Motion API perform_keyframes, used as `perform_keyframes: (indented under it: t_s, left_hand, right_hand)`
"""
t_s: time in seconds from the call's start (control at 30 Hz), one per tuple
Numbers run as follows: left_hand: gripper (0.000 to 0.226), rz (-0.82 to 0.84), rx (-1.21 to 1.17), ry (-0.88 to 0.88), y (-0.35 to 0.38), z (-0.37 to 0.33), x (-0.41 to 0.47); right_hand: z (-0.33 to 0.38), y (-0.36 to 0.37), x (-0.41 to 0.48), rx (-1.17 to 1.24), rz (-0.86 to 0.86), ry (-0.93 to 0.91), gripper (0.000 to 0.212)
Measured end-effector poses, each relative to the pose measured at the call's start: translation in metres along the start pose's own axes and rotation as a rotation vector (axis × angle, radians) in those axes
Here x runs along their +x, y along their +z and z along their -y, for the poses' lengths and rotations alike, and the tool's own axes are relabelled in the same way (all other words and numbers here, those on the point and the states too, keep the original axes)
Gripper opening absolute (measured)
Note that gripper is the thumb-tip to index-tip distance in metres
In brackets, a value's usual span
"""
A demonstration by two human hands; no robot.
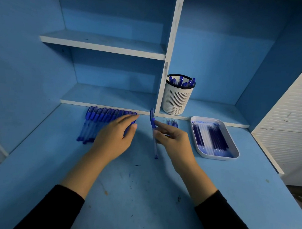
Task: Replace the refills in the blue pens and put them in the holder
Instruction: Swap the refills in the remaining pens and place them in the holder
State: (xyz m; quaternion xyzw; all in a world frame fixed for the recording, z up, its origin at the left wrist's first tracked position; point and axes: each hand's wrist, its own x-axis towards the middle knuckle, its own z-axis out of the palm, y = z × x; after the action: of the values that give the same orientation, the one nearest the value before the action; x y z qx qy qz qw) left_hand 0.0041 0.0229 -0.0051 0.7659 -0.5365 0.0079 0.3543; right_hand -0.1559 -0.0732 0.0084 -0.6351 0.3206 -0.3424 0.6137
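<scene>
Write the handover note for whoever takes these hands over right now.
Left hand rests on the right end of the pen row; grip unclear.
Right hand pinches one capped pen.
Refills lie in the tray; holder stands on the shelf.
Done: several pens in the holder.
Left: the row, perhaps the held pen.

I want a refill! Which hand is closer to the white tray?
Right. The right hand, pinching a pen, is just left of the tray; the left hand is farther left, at the row of pens.
</scene>
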Motion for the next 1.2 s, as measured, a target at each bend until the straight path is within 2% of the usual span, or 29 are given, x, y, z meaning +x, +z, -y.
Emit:
perform_keyframes:
  t_s: [0.13, 0.23, 0.3, 0.4, 0.53, 0.6, 0.67, 0.77, 0.87, 0.97, 1.1, 1.2]
  left_hand:
    - [0.037, -0.018, -0.557, -0.121, 0.008, -0.026, -0.010]
    - [0.033, -0.047, -0.872, -0.230, 0.013, -0.043, -0.016]
    - [0.030, -0.093, -1.025, -0.287, 0.014, -0.050, -0.018]
    - [0.030, -0.132, -1.130, -0.342, 0.015, -0.056, -0.019]
    - [0.025, -0.151, -1.159, -0.386, 0.016, -0.057, -0.020]
    - [0.025, -0.110, -1.144, -0.369, 0.015, -0.057, -0.020]
    - [0.027, -0.034, -1.082, -0.321, 0.014, -0.058, -0.022]
    - [0.029, 0.058, -0.995, -0.249, 0.015, -0.060, -0.025]
    - [0.029, 0.098, -0.885, -0.170, 0.016, -0.061, -0.028]
    - [0.027, 0.113, -0.831, -0.145, 0.020, -0.058, -0.029]
    - [0.016, 0.066, -0.786, -0.089, 0.025, -0.057, -0.028]
    - [0.022, 0.039, -0.809, -0.081, 0.026, -0.057, -0.027]
  right_hand:
    - [0.003, 0.002, -0.016, 0.083, 0.001, -0.049, 0.029]
    - [0.002, 0.006, -0.026, 0.083, -0.025, -0.082, 0.026]
    - [0.000, 0.007, -0.030, 0.078, -0.027, -0.105, 0.026]
    - [-0.001, 0.005, -0.034, 0.067, -0.013, -0.129, 0.027]
    - [-0.001, 0.000, -0.035, -0.054, -0.042, -0.219, 0.024]
    - [0.000, -0.004, -0.033, -0.089, -0.104, -0.273, 0.025]
    - [0.006, -0.009, -0.030, -0.020, -0.146, -0.302, 0.027]
    - [0.014, -0.014, -0.028, 0.116, -0.114, -0.309, 0.028]
    - [0.012, -0.016, -0.024, 0.093, -0.133, -0.294, 0.015]
    - [0.007, -0.018, -0.020, 0.075, -0.186, -0.269, 0.007]
    - [0.004, -0.016, -0.020, 0.113, -0.182, -0.275, 0.015]
    - [0.004, -0.013, -0.022, 0.137, -0.170, -0.282, 0.017]
